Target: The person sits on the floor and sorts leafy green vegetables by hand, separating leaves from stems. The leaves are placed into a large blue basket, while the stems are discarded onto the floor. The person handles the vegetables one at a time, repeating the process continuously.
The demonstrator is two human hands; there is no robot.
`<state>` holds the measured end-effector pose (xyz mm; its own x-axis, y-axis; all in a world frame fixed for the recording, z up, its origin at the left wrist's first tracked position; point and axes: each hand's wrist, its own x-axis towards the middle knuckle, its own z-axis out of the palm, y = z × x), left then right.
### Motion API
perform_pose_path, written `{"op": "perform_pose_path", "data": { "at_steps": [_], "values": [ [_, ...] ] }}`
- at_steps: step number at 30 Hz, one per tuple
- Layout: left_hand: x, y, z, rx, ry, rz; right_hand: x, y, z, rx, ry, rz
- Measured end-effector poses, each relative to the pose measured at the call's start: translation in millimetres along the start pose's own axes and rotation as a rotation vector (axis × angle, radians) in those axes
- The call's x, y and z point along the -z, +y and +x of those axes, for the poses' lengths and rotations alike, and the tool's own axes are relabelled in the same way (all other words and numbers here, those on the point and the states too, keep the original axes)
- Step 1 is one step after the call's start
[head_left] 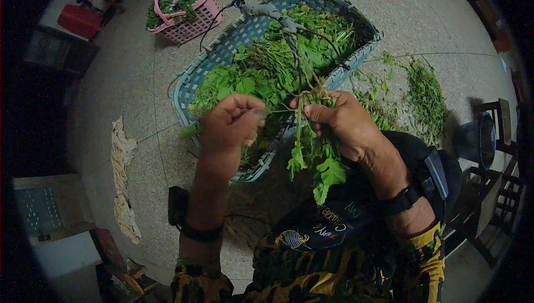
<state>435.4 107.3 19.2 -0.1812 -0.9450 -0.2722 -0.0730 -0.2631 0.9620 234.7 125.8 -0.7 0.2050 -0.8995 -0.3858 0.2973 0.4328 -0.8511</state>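
Observation:
My right hand (344,121) is closed around a small bunch of leafy greens (327,173), its pale roots and stems upward and its leaves hanging down. Left of it, my left hand (235,121) is raised with curled fingers; a thin stem runs from the bunch towards its fingertips. Whether those fingers pinch the stem is unclear. Both hands are over the near side of a large woven green basket (192,80), which holds heaps of leafy greens (250,75). The basket's handle (267,11), wrapped in grey material, arches over them.
A pink plastic basket (190,28) with greens stands beyond the woven one. Loose greens (425,94) lie on the speckled floor at right, near a metal bucket (475,140) and wooden furniture. A crumpled beige cloth (122,178) lies at left. A red object (79,21) is at upper left.

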Motion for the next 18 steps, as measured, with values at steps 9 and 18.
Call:
{"op": "perform_pose_path", "data": {
  "at_steps": [9,18],
  "values": [
    [39.0,9.0,-19.9,-0.193,0.135,-0.037,-1.3,-5.2,-1.4,0.050,0.095,0.146],
    [34.3,-5.1,-57.3,0.001,-0.320,0.490,2.5,-7.1,1.2,0.121,0.109,0.278]
  ]
}}
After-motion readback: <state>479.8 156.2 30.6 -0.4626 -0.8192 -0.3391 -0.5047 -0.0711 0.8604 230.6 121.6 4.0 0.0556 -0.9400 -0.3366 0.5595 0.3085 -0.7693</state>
